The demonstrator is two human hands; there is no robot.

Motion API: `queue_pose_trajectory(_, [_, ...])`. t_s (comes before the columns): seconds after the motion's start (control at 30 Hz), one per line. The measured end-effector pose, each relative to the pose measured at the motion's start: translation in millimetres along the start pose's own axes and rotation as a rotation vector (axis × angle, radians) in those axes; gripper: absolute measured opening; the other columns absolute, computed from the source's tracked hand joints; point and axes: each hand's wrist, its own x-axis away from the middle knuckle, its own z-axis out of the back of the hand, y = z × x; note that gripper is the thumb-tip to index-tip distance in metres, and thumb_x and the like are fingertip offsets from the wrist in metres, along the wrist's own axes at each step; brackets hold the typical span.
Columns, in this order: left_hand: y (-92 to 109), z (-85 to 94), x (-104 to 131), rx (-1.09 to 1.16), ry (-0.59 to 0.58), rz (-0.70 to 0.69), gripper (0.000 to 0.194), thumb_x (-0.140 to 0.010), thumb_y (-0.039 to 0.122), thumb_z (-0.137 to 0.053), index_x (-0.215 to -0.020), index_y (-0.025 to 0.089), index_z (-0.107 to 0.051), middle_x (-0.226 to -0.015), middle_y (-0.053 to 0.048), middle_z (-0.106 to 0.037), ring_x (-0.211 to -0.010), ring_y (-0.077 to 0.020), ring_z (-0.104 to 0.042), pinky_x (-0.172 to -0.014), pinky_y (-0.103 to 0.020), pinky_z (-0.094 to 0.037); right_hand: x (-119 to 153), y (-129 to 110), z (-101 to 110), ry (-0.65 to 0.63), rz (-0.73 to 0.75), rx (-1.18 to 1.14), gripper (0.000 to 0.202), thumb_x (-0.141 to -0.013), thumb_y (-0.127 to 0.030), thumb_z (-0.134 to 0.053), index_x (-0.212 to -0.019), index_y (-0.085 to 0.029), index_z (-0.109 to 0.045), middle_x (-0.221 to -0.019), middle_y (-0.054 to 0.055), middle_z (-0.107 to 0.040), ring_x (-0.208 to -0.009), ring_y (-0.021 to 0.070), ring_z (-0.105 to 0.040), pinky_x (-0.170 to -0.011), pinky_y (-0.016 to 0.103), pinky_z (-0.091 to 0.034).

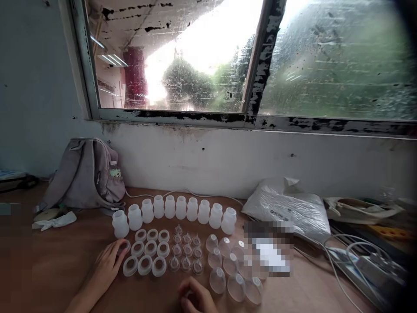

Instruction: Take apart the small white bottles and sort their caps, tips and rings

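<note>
My left hand (110,259) lies at the left end of the white bottle rings, its fingers closed around one translucent bottle ring (125,246). My right hand (196,296) is curled at the front edge of view; whatever its fingers hold, if anything, is hidden. Several more bottle rings (150,248) lie in rows between the hands. Clear bottle nipples (186,250) form rows right of the rings. Clear domed caps (230,263) stand in rows farther right, some behind a blurred patch. White waisted baby bottles (181,208) stand upright in an arc behind everything.
A grey backpack (81,176) leans against the wall at the back left, a white cloth-like piece (56,221) before it. At right are a silver plastic package (289,208), cables and a power strip (374,265). A pixelated patch covers part of the table. A window is above.
</note>
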Motion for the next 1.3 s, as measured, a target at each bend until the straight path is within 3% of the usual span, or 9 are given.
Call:
queue_pose_trajectory(0.17, [7, 8.3, -1, 0.046, 0.106, -0.113, 0.028, -0.081, 0.038, -0.036, -0.097, 0.021, -0.052, -0.105, -0.005, -0.055, -0.1, -0.0209, -0.049, -0.087, -0.036, -0.04, 14, -17, -6, 0.038, -0.014, 0.008, 0.015, -0.073, -0.031, -0.044, -0.078, -0.017, -0.045, -0.051, -0.007, -0.042, -0.038, 0.0053, -0.042, -0.034, 0.014, -0.029])
queue_pose_trajectory(0.3, [29, 13.9, 2, 0.093, 0.089, -0.23, 0.025, -0.083, 0.03, -0.034, -0.098, 0.021, -0.052, -0.105, -0.006, -0.053, -0.101, -0.0202, -0.047, -0.088, -0.035, -0.037, 18, -25, -10, 0.084, 0.061, 0.131, 0.011, -0.074, -0.022, -0.039, -0.081, -0.017, -0.045, -0.056, -0.006, -0.045, -0.04, 0.0058, -0.043, -0.035, 0.014, -0.031])
queue_pose_trajectory(0.43, [62, 17.4, -2, 0.092, 0.025, -0.316, 0.022, -0.082, 0.026, -0.035, -0.089, 0.021, -0.056, -0.1, -0.004, -0.056, -0.098, -0.0199, -0.048, -0.085, -0.034, -0.036, 15, -27, -14, 0.191, 0.212, 0.42, 0.011, -0.075, -0.019, -0.037, -0.077, -0.017, -0.047, -0.055, -0.004, -0.046, -0.044, 0.0079, -0.045, -0.041, 0.018, -0.034])
queue_pose_trajectory(0.53, [85, 13.4, -6, 0.102, 0.057, -0.303, 0.022, -0.082, 0.025, -0.036, -0.084, 0.02, -0.057, -0.093, -0.006, -0.058, -0.093, -0.0201, -0.049, -0.082, -0.034, -0.037, 10, -25, -17, 0.266, 0.364, 0.675, 0.011, -0.076, -0.018, -0.038, -0.079, -0.017, -0.049, -0.06, 0.0, -0.052, -0.057, 0.0111, -0.05, -0.054, 0.021, -0.038])
queue_pose_trajectory(0.7, [110, 4.3, 0, 0.07, 0.133, -0.278, 0.018, -0.078, 0.03, -0.043, -0.076, 0.018, -0.057, -0.096, -0.007, -0.056, -0.093, -0.0219, -0.048, -0.084, -0.036, -0.034, -5, -20, -27, 0.352, 0.288, 0.909, 0.019, -0.082, -0.021, -0.035, -0.092, -0.014, -0.049, -0.071, 0.006, -0.06, -0.066, 0.0153, -0.056, -0.061, 0.024, -0.038])
queue_pose_trajectory(0.83, [111, 5.8, 12, 0.04, 0.149, -0.333, 0.015, -0.074, 0.032, -0.049, -0.074, 0.02, -0.057, -0.1, -0.006, -0.054, -0.096, -0.0229, -0.048, -0.089, -0.04, -0.029, -20, -22, -37, 0.381, 0.136, 1.017, 0.026, -0.082, -0.028, -0.037, -0.101, -0.012, -0.047, -0.081, 0.011, -0.062, -0.075, 0.0194, -0.059, -0.064, 0.026, -0.038])
queue_pose_trajectory(1.0, [104, 8.5, 16, 0.029, 0.072, -0.442, 0.013, -0.07, 0.034, -0.055, -0.075, 0.023, -0.058, -0.104, -0.005, -0.053, -0.101, -0.0251, -0.044, -0.09, -0.045, -0.028, -29, -27, -42, 0.364, -0.008, 1.115, 0.024, -0.078, -0.03, -0.041, -0.091, -0.012, -0.051, -0.082, 0.013, -0.062, -0.075, 0.0222, -0.059, -0.059, 0.026, -0.036])
queue_pose_trajectory(1.13, [105, 3.8, 13, 0.116, 0.072, -0.474, 0.01, -0.074, 0.03, -0.052, -0.074, 0.022, -0.057, -0.095, -0.004, -0.056, -0.097, -0.0227, -0.047, -0.086, -0.041, -0.035, -25, -22, -36, 0.359, 0.09, 1.031, 0.022, -0.076, -0.033, -0.044, -0.088, -0.015, -0.052, -0.074, 0.007, -0.061, -0.068, 0.0171, -0.056, -0.056, 0.023, -0.034])
queue_pose_trajectory(1.3, [109, 7.4, 14, 0.352, 0.167, -0.446, 0.013, -0.081, 0.027, -0.043, -0.084, 0.022, -0.054, -0.108, -0.005, -0.052, -0.1, -0.0182, -0.049, -0.085, -0.034, -0.041, -18, -18, -27, 0.177, 0.265, 0.919, 0.017, -0.07, -0.026, -0.05, -0.085, -0.019, -0.053, -0.065, 0.0, -0.058, -0.059, 0.0114, -0.051, -0.053, 0.019, -0.031])
